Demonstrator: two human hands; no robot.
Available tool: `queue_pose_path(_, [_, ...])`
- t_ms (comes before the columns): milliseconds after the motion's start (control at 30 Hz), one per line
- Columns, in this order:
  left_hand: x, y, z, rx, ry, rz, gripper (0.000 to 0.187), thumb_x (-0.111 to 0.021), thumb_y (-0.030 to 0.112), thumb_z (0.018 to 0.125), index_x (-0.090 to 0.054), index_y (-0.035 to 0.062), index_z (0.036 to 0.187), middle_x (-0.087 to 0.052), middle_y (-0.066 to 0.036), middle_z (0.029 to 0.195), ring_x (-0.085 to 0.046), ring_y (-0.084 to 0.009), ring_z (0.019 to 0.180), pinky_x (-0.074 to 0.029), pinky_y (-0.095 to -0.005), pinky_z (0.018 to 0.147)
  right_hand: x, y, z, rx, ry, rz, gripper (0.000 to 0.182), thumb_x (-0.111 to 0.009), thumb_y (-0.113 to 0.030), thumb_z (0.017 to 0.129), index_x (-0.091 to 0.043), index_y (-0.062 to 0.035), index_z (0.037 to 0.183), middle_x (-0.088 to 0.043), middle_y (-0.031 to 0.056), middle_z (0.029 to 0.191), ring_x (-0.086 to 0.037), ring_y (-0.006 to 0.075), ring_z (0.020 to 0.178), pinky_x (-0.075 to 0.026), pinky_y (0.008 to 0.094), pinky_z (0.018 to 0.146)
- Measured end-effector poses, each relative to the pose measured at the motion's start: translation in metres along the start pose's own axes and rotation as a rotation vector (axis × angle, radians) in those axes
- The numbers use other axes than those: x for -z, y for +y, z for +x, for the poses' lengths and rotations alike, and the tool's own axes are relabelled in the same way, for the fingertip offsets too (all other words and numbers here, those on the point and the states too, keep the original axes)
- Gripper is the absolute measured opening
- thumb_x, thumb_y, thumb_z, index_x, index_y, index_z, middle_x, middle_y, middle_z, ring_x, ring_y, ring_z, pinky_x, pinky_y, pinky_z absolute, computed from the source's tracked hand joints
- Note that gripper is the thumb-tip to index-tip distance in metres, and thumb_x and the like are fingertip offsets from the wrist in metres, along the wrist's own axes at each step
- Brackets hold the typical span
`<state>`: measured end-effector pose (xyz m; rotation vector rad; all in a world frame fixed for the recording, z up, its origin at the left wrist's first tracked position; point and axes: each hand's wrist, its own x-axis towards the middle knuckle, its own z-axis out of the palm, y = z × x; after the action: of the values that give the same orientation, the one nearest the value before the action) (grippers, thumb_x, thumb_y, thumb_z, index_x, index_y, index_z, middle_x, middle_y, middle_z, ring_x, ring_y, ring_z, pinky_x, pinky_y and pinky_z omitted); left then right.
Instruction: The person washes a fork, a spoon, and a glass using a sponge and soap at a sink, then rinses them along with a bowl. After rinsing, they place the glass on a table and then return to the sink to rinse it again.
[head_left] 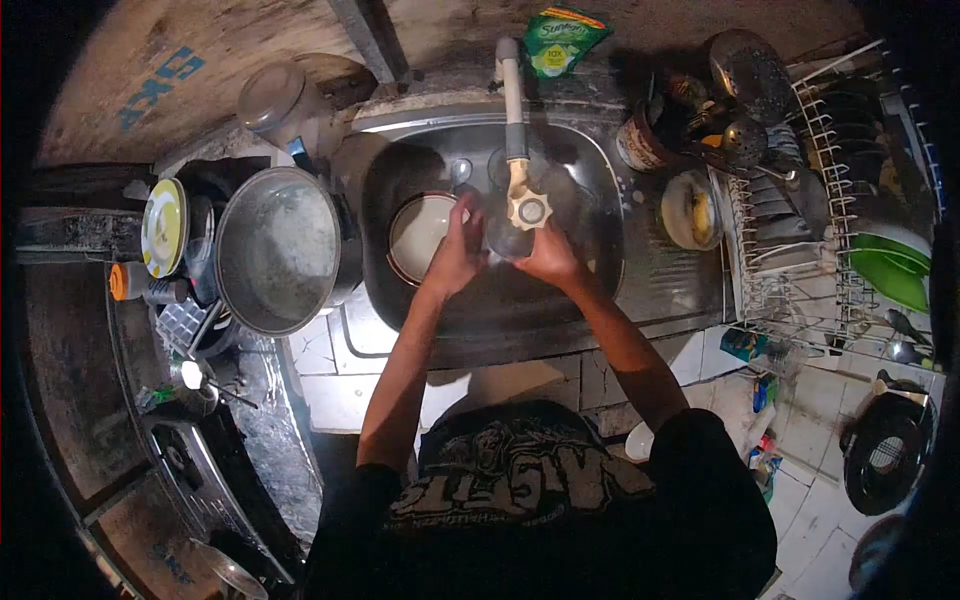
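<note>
My left hand (458, 250) is in the sink (400, 318), beside a pale bowl (420, 235) with a brown rim. Its fingers are slightly curled and apart, overlapping the bowl's right edge. Under the faucet (515, 130), with its cream star-shaped spout end (530, 208), a greyish, partly see-through round dish (508, 238) shows between my hands. My right hand (555, 258) grips the dish's lower right edge, its fingertips partly hidden beneath the spout.
A large metal pot (278, 255) stands left of the sink, near stacked plates (165, 228). On the right are a bowl with yellow contents (690, 210), a utensil holder (642, 140) and a white wire dish rack (790, 285). A green pouch (562, 42) lies behind the faucet.
</note>
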<state>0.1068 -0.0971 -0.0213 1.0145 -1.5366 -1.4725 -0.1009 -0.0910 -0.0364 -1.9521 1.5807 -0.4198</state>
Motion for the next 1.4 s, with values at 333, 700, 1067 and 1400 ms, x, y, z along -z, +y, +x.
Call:
queue_pose_path(333, [0.023,-0.018,-0.056,0.131,0.151,-0.126,0.102,-0.049,-0.016,0.075,0.014,0.0211,0.146,-0.037,-0.021,0.141,-0.042,-0.0308,0.128,-0.04,-0.0333,0.1,0.014,-0.013,-0.012,-0.032,0.181,0.202,0.093,-0.082,-0.025,0.062,-0.026,0.0036,0.13,-0.045,0.0278,0.122,-0.046,0.045,0.113,-0.038,0.0465,0.097])
queue_pose_path(700, [0.018,-0.019,-0.074,0.156,0.168,-0.107,0.1,-0.049,-0.014,0.075,0.01,0.0217,0.147,-0.038,-0.022,0.141,-0.043,-0.0307,0.127,-0.041,-0.0352,0.1,0.011,-0.019,-0.014,-0.043,0.151,0.246,0.083,-0.082,-0.023,0.061,-0.032,0.0006,0.124,-0.048,0.0255,0.117,-0.048,0.0441,0.11,-0.04,0.0478,0.093])
queue_pose_path(1067, [0.021,-0.02,-0.088,0.137,0.235,-0.048,0.1,-0.051,-0.014,0.075,0.007,0.0225,0.147,-0.046,-0.022,0.134,-0.053,-0.0285,0.118,-0.045,-0.0334,0.095,0.012,-0.033,-0.015,-0.135,0.15,0.052,0.084,-0.082,-0.024,0.062,-0.033,0.0026,0.124,-0.053,0.0228,0.117,-0.053,0.0392,0.11,-0.044,0.0432,0.091])
queue_pose_path(1400, [0.024,-0.021,-0.098,0.16,0.235,-0.138,0.1,-0.05,-0.015,0.075,0.005,0.026,0.148,-0.044,-0.022,0.136,-0.048,-0.0281,0.123,-0.045,-0.0337,0.095,0.021,-0.033,-0.006,-0.041,0.184,0.107,0.08,-0.083,-0.027,0.06,-0.039,0.004,0.12,-0.057,0.0219,0.111,-0.057,0.0366,0.104,-0.045,0.0424,0.089])
